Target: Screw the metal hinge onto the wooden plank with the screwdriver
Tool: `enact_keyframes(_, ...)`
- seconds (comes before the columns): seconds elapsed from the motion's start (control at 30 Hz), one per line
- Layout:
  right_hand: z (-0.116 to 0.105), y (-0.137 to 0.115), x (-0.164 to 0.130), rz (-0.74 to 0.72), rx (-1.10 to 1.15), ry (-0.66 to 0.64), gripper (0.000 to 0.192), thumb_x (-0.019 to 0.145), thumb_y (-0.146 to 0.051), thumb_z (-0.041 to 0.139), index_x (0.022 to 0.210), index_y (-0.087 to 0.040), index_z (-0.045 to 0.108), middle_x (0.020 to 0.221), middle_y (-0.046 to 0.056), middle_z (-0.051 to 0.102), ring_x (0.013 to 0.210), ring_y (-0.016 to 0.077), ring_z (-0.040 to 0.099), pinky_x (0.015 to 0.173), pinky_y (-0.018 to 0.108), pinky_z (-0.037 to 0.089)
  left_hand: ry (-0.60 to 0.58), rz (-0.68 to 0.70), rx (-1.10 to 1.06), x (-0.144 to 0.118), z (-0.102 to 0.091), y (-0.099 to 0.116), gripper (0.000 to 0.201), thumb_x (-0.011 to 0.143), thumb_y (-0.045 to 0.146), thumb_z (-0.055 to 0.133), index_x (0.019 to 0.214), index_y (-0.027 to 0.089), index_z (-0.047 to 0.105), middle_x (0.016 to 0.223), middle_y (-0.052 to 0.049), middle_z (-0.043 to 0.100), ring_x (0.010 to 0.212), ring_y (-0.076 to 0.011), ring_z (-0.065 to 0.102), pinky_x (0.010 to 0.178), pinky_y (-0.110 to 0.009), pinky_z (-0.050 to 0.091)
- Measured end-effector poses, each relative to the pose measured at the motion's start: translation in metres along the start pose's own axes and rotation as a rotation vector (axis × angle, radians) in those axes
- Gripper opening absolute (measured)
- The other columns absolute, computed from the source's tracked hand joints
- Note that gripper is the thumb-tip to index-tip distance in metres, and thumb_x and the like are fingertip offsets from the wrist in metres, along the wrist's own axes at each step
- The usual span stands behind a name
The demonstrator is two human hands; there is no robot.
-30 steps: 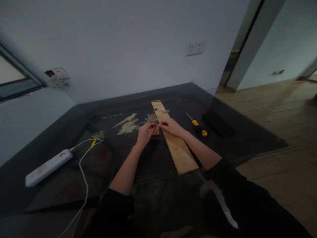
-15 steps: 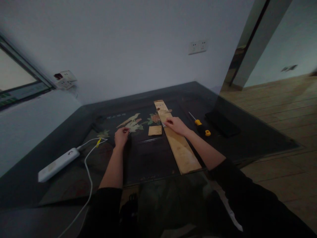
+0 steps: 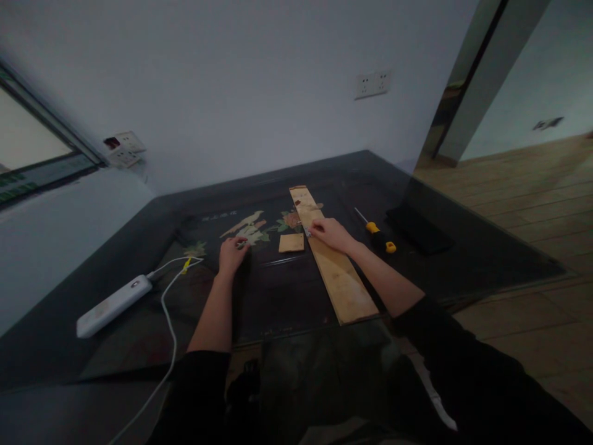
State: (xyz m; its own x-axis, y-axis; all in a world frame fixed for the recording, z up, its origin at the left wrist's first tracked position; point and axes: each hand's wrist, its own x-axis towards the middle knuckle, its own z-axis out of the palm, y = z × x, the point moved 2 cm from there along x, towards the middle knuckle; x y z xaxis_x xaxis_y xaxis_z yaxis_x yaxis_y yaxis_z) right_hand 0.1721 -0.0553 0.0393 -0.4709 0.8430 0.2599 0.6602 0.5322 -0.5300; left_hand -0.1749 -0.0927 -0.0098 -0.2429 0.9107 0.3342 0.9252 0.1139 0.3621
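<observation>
1. Plank (image 3: pixel 340 278): a long pale wooden strip lies flat on the dark table (image 3: pixel 463 247), running from the near edge away toward the wall; lying flat, it can be pressed on from above.
2. Table: its dark glossy top carries a painted bird-and-flower panel (image 3: pixel 245 228) under the work area, so small pale parts stand out against it.
3. Right hand (image 3: pixel 330 233) rests on the plank just past its middle, palm down, fingertips drawn together at the plank's left edge on something small and pale; what it is cannot be told. The weight of the hand likely keeps the plank from sliding.
4. Left hand (image 3: pixel 231 254) sits well apart from the right, low over the table by the painted leaves, fingers curled and pinched on a tiny item too small to make out.
5. Power bank (image 3: pixel 113 305), white, lies far left, its white cable (image 3: pixel 167 309) looping toward the person, out of the hands' way.
6. Screwdriver (image 3: pixel 377 235), yellow and black, lies just right of the plank, within easy reach of the right hand.
7. Square (image 3: pixel 291 242), a small wooden piece, lies flat between the two hands, touching neither, just beside the plank.
</observation>
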Motion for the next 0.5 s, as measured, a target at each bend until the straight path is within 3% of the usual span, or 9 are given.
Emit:
enact_keyframes(0.23, -0.005, 0.009, 0.004, 0.013, 0.057, 0.077, 0.024, 0.091, -0.030, 0.053, 0.077, -0.017, 0.067, 0.079, 0.005, 0.067, 0.072, 0.0148, 0.054, 0.066, 0.025, 0.032, -0.035, -0.017, 0.012, 0.000, -0.006, -0.002, 0.019, 0.079, 0.026, 0.061, 0.092, 0.019, 0.073, 0.093, -0.008, 0.069, 0.091, -0.0238, 0.066, 0.087, -0.034, 0.051)
enact_keyframes(0.5, -0.004, 0.019, 0.005, 0.085, 0.082, 0.143, 0.022, 0.091, -0.031, 0.053, 0.081, -0.017, 0.068, 0.082, 0.005, 0.069, 0.075, 0.0159, 0.057, 0.068, 0.026, 0.035, -0.110, -0.016, -0.004, -0.004, -0.015, -0.004, 0.019, 0.079, 0.023, 0.062, 0.093, 0.017, 0.072, 0.099, -0.009, 0.072, 0.096, -0.0239, 0.067, 0.089, -0.033, 0.050)
